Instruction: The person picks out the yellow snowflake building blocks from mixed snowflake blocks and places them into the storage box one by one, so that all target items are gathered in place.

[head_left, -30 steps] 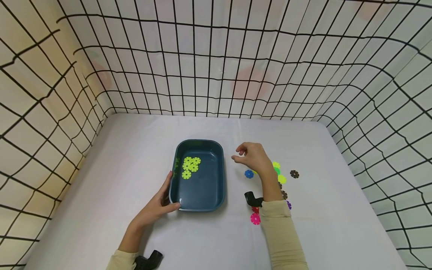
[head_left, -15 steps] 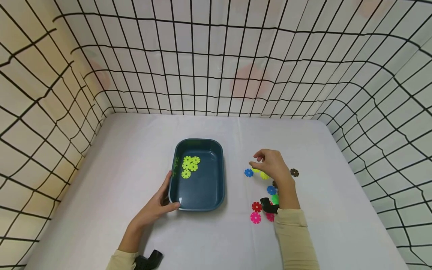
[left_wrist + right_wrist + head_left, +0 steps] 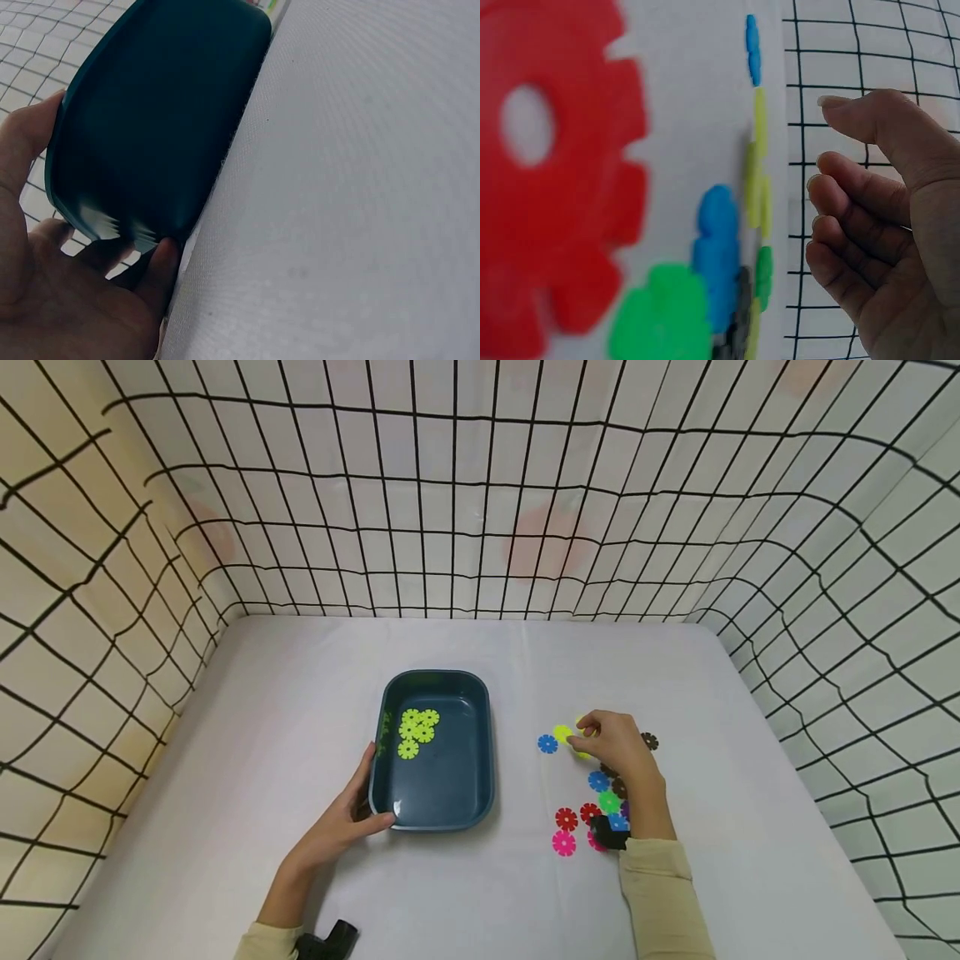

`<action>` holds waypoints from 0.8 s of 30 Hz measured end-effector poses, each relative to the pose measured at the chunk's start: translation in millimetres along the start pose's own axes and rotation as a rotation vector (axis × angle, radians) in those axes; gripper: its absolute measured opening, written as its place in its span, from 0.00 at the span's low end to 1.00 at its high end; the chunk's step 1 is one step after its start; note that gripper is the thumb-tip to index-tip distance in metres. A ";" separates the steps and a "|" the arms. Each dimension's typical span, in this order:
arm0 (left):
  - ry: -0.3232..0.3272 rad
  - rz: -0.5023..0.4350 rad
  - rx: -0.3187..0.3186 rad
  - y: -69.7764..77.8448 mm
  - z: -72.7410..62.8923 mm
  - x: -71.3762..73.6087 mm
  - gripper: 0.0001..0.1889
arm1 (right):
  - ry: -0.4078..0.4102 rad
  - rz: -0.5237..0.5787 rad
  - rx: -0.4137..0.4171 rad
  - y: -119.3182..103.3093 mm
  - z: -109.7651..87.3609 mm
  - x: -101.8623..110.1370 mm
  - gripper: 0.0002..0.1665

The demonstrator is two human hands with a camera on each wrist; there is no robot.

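My left hand (image 3: 347, 818) holds the near-left corner of a dark blue plastic tray (image 3: 453, 768), thumb at the rim. Close up in the left wrist view, its fingers (image 3: 161, 270) lie against the outer wall of the tray (image 3: 150, 112). Several yellow slotted discs (image 3: 408, 729) lie together in the tray's left part. My right hand (image 3: 615, 745) hovers over yellow discs (image 3: 562, 734) on the table, partly covering them. In the right wrist view the thumb and loosely bent fingers (image 3: 855, 116) stand apart with nothing between them.
Beside the yellow ones lies a blue disc (image 3: 547, 743). Nearer me are green (image 3: 610, 802), red (image 3: 566, 819) and pink discs (image 3: 564, 842); a brown disc (image 3: 649, 741) shows behind the right wrist. A black wire grid (image 3: 457, 531) encloses the white table (image 3: 300, 677).
My right hand has moved right and then nearer me, away from the tray's side to the yellow discs. My left hand has stayed at the tray.
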State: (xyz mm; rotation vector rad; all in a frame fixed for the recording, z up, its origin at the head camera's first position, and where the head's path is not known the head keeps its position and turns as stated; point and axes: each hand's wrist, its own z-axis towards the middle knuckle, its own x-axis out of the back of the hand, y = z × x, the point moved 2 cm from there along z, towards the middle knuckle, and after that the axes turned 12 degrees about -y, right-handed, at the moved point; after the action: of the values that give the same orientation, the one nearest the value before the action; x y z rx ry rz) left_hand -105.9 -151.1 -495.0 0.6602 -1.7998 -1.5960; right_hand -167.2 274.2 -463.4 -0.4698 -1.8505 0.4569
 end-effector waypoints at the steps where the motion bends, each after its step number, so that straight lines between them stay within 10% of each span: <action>1: -0.001 -0.002 -0.001 -0.1 0.1 0.0 0.54 | -0.005 0.008 -0.009 2.7 -0.1 -1.0 0.23; 24: -0.013 -0.041 -0.005 -2.4 0.6 -0.3 0.54 | -0.034 -0.066 -0.042 24.8 -0.5 -9.7 0.27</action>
State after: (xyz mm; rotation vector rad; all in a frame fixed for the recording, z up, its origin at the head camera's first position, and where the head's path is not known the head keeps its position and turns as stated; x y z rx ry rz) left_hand -106.3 -150.9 -497.5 0.6899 -1.8023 -1.6342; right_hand -161.4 290.1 -484.0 -0.4305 -1.9051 0.3846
